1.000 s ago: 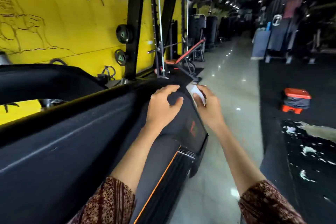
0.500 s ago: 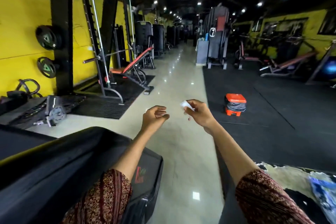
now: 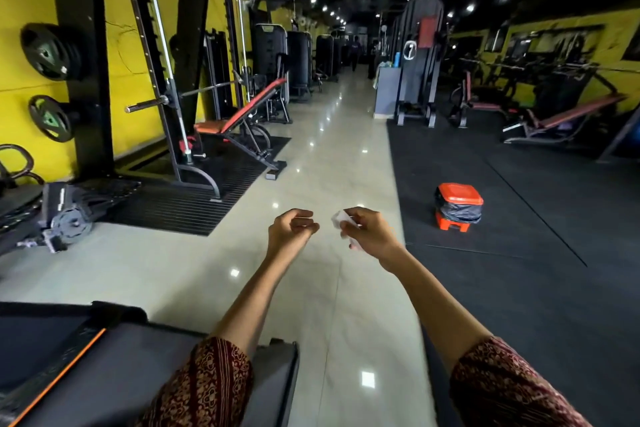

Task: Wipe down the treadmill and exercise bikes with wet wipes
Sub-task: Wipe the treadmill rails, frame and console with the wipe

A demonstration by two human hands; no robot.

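My right hand (image 3: 369, 232) holds a small crumpled white wet wipe (image 3: 341, 218), pinched in its curled fingers, out in front of me over the tiled aisle. My left hand (image 3: 291, 229) hovers just left of it with fingers loosely curled and nothing in them. The black treadmill (image 3: 138, 367) with an orange stripe fills the lower left corner, below my left forearm. Neither hand touches it.
A glossy tiled aisle (image 3: 329, 156) runs ahead. A Smith machine rack (image 3: 166, 80) and incline bench (image 3: 242, 121) stand on the left. A bin (image 3: 458, 206) with an orange lid and black bag sits on the dark rubber mat (image 3: 519, 201) to the right. More machines line both sides.
Both hands have lifted off the treadmill's end and now hang in the air. My view has swung from the treadmill toward the aisle. The wipe stays in my right hand.
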